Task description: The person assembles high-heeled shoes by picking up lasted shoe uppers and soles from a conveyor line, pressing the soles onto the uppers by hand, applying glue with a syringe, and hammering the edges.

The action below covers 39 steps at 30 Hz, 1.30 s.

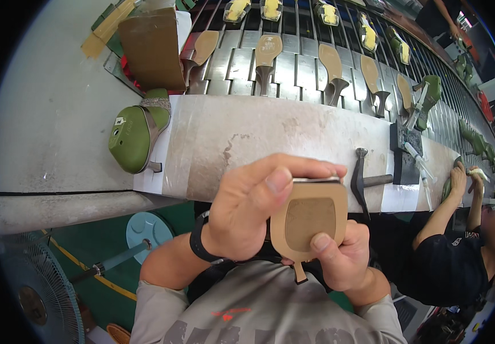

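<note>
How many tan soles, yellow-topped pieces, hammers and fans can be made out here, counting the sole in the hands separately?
Held tan sole: 1
Tan soles on the conveyor: 5
Yellow-topped pieces: 5
Hammer: 1
Fan: 1
Total: 13

Wide fisheye view from the head, down over nearby hands (244,209)
</note>
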Tool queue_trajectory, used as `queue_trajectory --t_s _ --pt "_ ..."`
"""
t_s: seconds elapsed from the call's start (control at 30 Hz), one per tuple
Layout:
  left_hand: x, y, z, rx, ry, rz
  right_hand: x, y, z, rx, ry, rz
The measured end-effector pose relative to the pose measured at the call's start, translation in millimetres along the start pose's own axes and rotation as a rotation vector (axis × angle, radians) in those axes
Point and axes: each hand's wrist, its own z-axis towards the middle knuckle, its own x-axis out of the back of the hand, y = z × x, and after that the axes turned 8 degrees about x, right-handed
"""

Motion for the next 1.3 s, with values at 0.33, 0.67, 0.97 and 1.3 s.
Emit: queue_trajectory --t_s 0.33,0.67,0.97,1.3 --pt "39 -17 36 -0.069 -0.105 -0.05 12 -13 33 -0.091 0.052 0.232" --pt "41 -5 42 -0.131 -0.051 0.203 5 -15 39 -0.051 0.128 0.131" --pt "43 0 37 -0.033 -0.134 0.161 8 -14 43 -0.015 0.14 0.094" --pt "36 8 3 -0.154 0.043 0.405 -9 -17 24 -0.027 0.04 -0.142"
